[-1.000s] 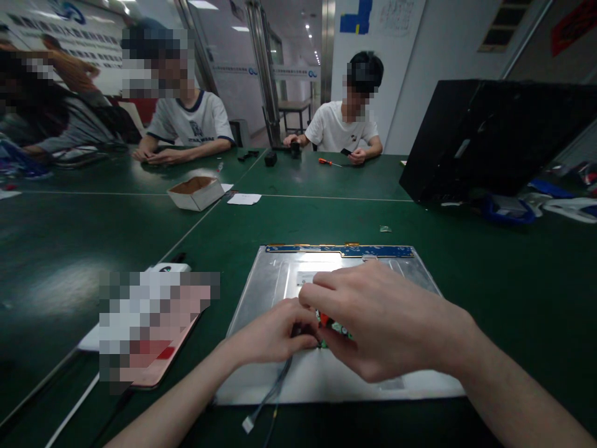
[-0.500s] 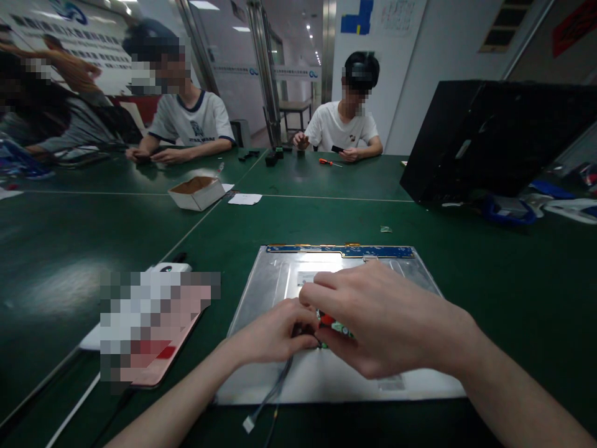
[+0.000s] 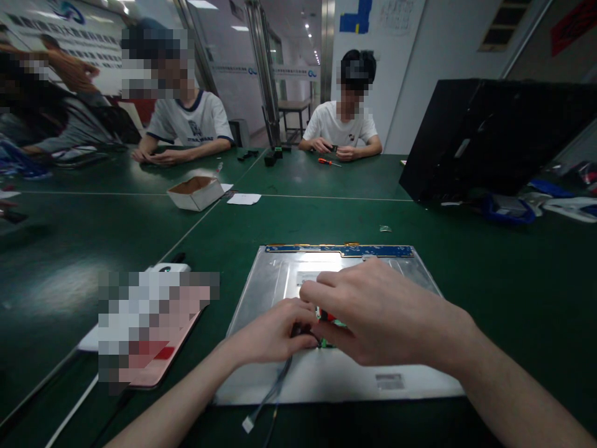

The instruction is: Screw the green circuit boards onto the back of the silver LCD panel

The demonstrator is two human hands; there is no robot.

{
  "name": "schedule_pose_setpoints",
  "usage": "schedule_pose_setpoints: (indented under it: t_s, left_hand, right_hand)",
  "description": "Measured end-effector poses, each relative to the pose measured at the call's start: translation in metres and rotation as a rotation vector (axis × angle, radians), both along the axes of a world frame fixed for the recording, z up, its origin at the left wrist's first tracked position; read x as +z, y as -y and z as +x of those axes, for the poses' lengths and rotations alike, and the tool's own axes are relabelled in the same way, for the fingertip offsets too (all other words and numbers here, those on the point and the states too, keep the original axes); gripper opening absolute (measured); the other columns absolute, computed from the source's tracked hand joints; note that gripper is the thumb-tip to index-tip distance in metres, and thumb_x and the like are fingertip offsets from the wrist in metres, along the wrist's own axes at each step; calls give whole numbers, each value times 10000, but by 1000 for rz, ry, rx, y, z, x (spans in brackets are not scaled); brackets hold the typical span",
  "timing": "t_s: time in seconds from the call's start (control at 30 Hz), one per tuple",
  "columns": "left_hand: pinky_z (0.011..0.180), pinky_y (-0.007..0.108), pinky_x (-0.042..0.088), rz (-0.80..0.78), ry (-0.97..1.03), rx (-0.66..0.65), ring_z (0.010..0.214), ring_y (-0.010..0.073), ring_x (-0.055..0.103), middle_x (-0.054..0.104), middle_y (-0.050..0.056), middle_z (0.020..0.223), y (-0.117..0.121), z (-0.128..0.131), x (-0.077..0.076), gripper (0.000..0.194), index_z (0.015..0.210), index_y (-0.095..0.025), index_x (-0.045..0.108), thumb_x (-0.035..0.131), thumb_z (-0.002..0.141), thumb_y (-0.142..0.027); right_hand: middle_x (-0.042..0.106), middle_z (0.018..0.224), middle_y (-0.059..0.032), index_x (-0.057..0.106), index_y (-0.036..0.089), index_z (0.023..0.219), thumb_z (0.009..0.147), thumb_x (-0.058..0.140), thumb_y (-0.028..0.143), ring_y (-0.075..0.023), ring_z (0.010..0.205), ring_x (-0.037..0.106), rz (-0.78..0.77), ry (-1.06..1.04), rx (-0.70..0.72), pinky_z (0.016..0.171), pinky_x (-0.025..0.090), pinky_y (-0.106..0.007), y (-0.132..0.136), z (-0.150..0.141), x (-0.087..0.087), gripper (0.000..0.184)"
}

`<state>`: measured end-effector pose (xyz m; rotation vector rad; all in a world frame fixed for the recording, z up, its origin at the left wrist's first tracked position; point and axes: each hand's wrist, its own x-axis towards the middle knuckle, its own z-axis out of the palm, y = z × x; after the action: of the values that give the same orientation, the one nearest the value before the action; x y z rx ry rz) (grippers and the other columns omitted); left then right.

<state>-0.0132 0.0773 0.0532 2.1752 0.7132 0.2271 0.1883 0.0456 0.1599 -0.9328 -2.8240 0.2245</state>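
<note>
A silver metal panel point(image 3: 280, 274) with a blue circuit strip point(image 3: 340, 250) along its far edge lies flat on the green table in front of me. My left hand point(image 3: 273, 333) is closed in a pinch on a dark cable point(image 3: 273, 392) that trails off the panel's near edge and ends in a white plug point(image 3: 247, 425). My right hand point(image 3: 382, 317) is curled over a small green circuit board with a red part point(image 3: 329, 318) above the panel's middle. The two hands meet at the board, which is mostly hidden by my fingers.
A pink-edged flat object point(image 3: 153, 348) lies left of the panel. A black monitor shell point(image 3: 494, 137) stands at the right. An open cardboard box point(image 3: 196, 191) and a paper slip point(image 3: 244, 198) lie farther back. Two people in white shirts point(image 3: 340, 127) sit across the table.
My hands have barely moved; my right hand has shifted slightly back, baring a label near the panel's front edge. The person across has brought both hands together.
</note>
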Motion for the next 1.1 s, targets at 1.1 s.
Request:
schedule_pose_setpoints:
  t_s: [1.1]
  left_hand:
    - [601, 243, 448, -21, -9, -2, 708, 167, 587, 650, 21, 794, -1, 0, -5, 103, 823, -152, 658, 578, 836, -215]
  right_hand:
    - [610, 785, 1, 499, 190, 933, 839, 576, 243, -121, 595, 458, -26, 3, 45, 485, 246, -267, 1, 1, 5, 133]
